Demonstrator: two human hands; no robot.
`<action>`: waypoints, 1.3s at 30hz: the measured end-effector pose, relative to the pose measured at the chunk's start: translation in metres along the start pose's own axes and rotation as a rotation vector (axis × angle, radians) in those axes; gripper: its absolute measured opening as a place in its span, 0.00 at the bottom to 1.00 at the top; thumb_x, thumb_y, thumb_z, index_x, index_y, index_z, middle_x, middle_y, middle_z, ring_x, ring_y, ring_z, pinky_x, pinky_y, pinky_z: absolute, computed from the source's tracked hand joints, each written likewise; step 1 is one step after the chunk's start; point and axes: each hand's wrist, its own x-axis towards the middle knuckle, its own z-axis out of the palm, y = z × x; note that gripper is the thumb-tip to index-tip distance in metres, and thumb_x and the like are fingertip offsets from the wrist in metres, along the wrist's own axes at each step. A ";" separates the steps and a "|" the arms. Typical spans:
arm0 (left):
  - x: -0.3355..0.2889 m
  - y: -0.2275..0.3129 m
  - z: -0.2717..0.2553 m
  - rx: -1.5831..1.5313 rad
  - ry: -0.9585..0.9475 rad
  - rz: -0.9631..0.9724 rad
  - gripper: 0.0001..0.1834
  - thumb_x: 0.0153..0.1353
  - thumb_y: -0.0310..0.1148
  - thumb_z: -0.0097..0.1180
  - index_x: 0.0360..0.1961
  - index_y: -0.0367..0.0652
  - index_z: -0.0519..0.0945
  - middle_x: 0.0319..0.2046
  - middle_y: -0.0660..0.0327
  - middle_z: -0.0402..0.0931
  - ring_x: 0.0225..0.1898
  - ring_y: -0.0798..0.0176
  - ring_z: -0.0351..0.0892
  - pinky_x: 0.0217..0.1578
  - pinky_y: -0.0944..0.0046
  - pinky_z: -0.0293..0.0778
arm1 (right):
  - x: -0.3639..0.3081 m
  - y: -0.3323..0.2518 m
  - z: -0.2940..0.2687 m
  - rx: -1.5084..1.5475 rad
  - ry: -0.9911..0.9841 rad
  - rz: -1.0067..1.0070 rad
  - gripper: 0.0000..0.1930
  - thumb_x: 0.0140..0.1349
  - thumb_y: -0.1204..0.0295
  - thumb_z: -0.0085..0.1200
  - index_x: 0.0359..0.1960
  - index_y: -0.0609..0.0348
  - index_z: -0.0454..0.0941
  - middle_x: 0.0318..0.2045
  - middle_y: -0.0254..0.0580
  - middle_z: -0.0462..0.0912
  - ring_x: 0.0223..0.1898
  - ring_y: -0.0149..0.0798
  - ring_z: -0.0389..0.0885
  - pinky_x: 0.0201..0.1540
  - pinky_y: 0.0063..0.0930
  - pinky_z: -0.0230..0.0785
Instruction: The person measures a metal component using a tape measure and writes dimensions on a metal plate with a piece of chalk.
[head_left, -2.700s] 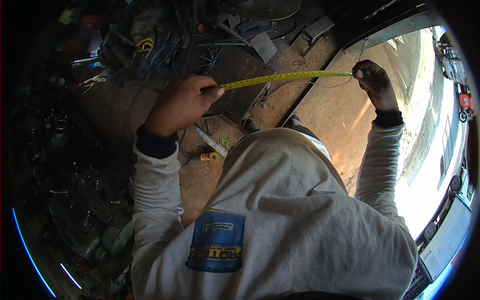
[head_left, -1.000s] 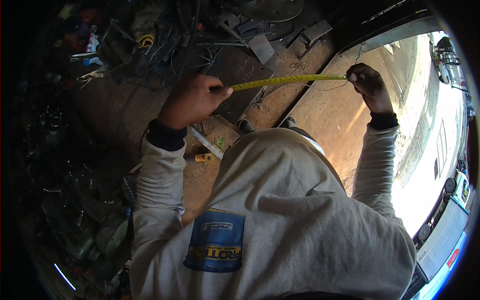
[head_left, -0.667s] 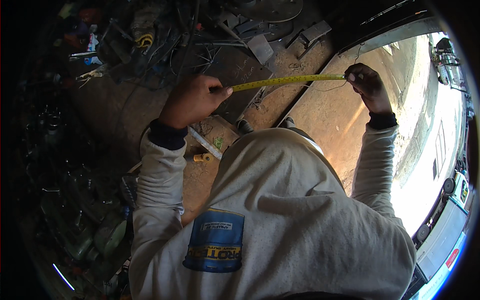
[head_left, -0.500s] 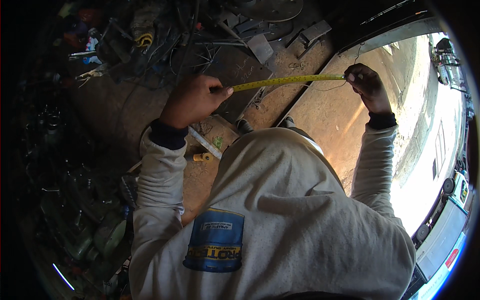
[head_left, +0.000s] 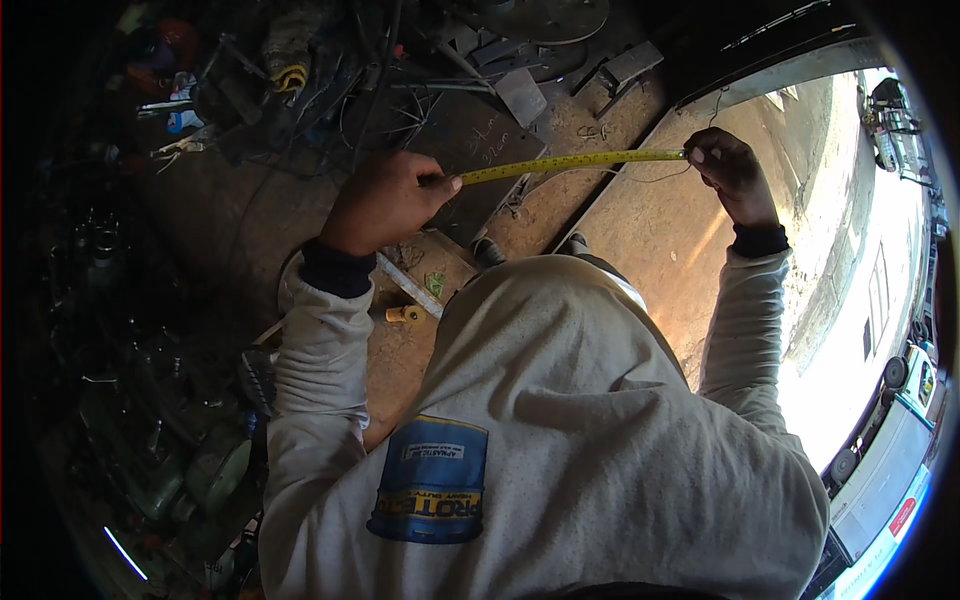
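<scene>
A yellow measuring tape (head_left: pixel 572 162) is stretched between my two hands, bowed slightly upward in its middle. My left hand (head_left: pixel 385 202) is closed round the tape's left part, with the thumb lying along it; any case in that palm is hidden. At the other end, my right hand (head_left: pixel 735 172) pinches the tape's tip between thumb and fingers. Below the tape lies a dark metal sheet (head_left: pixel 462 165) with chalk-like marks on it. A thin wire (head_left: pixel 655 178) curves near my right hand.
Beneath my left forearm lie a small yellow cylindrical thing (head_left: pixel 405 314) and a pale flat bar (head_left: pixel 408 284). Metal scraps and a small metal stand (head_left: pixel 625 68) are at the far side. Dark machinery (head_left: pixel 150 430) fills the left. A parked vehicle (head_left: pixel 885 500) stands outside at right.
My right hand has shifted very slightly left with the tape's tip. The tape's left part has also moved a touch left; both hands keep their hold.
</scene>
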 end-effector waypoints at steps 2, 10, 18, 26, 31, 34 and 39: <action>0.000 0.004 -0.002 -0.001 -0.029 -0.046 0.16 0.60 0.39 0.61 0.33 0.33 0.83 0.27 0.49 0.79 0.29 0.53 0.81 0.32 0.59 0.73 | 0.000 0.001 0.000 0.000 -0.003 0.002 0.10 0.63 0.67 0.59 0.40 0.59 0.78 0.25 0.26 0.72 0.23 0.20 0.62 0.26 0.16 0.54; 0.000 0.005 0.000 -0.017 -0.048 -0.038 0.16 0.60 0.39 0.60 0.32 0.33 0.82 0.25 0.49 0.78 0.26 0.53 0.79 0.30 0.58 0.70 | -0.003 -0.015 0.013 -0.046 0.038 -0.017 0.15 0.66 0.57 0.55 0.37 0.57 0.79 0.23 0.25 0.72 0.24 0.21 0.62 0.27 0.16 0.56; -0.003 -0.001 0.002 -0.009 -0.029 -0.072 0.17 0.60 0.42 0.59 0.30 0.36 0.83 0.21 0.48 0.77 0.23 0.50 0.79 0.26 0.58 0.70 | 0.003 0.013 -0.002 0.198 0.108 0.031 0.24 0.72 0.51 0.42 0.50 0.59 0.77 0.24 0.27 0.69 0.22 0.22 0.58 0.25 0.18 0.55; -0.006 -0.003 0.003 0.013 -0.013 -0.079 0.17 0.60 0.42 0.59 0.30 0.37 0.83 0.24 0.49 0.78 0.27 0.50 0.80 0.29 0.58 0.71 | -0.008 0.066 -0.002 0.301 0.172 0.226 0.24 0.71 0.52 0.44 0.52 0.60 0.76 0.27 0.28 0.70 0.21 0.21 0.59 0.23 0.16 0.54; -0.010 -0.005 0.003 0.032 -0.006 -0.086 0.17 0.60 0.44 0.60 0.30 0.37 0.83 0.25 0.49 0.79 0.29 0.49 0.81 0.30 0.57 0.72 | -0.015 0.104 0.007 0.220 0.181 0.435 0.23 0.71 0.52 0.46 0.52 0.59 0.75 0.27 0.27 0.68 0.21 0.20 0.58 0.22 0.16 0.53; -0.013 -0.008 0.004 0.027 0.006 -0.077 0.18 0.59 0.44 0.59 0.30 0.38 0.83 0.24 0.50 0.79 0.28 0.49 0.81 0.30 0.57 0.72 | -0.023 0.127 0.011 0.210 0.170 0.485 0.23 0.68 0.50 0.48 0.50 0.57 0.76 0.27 0.26 0.68 0.21 0.21 0.59 0.21 0.17 0.53; -0.014 -0.005 0.004 0.012 0.000 -0.101 0.17 0.59 0.45 0.59 0.29 0.38 0.83 0.23 0.50 0.79 0.28 0.48 0.81 0.29 0.56 0.72 | -0.035 0.159 0.013 0.150 0.169 0.585 0.27 0.65 0.45 0.51 0.49 0.57 0.77 0.30 0.29 0.71 0.22 0.24 0.61 0.21 0.20 0.54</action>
